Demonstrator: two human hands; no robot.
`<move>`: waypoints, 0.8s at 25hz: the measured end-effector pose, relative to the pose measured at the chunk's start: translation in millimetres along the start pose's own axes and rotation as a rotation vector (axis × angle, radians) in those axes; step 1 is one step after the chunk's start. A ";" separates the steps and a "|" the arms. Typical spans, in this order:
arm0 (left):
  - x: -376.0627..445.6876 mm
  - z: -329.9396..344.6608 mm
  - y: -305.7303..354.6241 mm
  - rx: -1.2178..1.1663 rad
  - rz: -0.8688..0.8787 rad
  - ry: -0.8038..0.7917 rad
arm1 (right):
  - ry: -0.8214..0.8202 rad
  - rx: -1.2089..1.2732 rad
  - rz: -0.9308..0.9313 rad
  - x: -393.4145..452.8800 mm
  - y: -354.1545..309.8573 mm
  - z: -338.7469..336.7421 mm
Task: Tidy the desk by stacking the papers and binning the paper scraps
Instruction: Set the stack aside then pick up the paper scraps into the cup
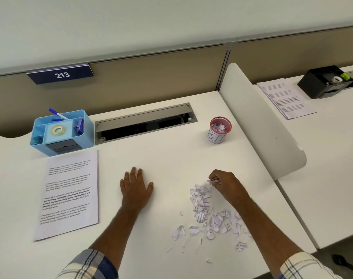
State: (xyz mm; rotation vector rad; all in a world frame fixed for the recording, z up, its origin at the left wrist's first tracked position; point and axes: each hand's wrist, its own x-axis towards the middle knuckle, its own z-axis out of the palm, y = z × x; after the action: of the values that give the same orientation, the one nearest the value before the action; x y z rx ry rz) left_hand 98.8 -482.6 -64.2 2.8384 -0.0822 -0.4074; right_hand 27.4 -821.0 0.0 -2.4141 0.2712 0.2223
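Head view: right hand [222,181] pinching scrap [212,181] atop scraps pile [203,200] (left hand [135,187] flat, spread).

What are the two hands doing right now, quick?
Left hand: open, flat on the desk, holding nothing.
Right hand: closed, pinching a paper scrap above the scrap pile.

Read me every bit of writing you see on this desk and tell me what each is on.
"213": white digits on the dark blue sign on the partition.
"BI", cut off: the label on the red mesh bin.
Stacked papers, paper scraps, neighbouring desk's papers: print too blurred to read.
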 end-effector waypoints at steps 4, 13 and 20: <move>21.6 2.0 1.4 0.002 0.164 0.087 | 0.000 0.016 0.010 18.2 -2.5 -16.1; 65.0 15.3 45.9 0.022 0.341 0.005 | 0.117 0.127 -0.001 82.4 -8.6 -69.8; 62.4 31.9 48.0 0.078 0.328 0.114 | 0.225 0.063 -0.040 144.6 -17.0 -113.1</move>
State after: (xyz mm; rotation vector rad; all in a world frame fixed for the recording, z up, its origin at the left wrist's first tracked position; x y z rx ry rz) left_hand 148.8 -542.8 -97.2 2.8433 -0.5422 -0.1740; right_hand 180.9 -902.3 61.8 -2.3802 0.3255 -0.0761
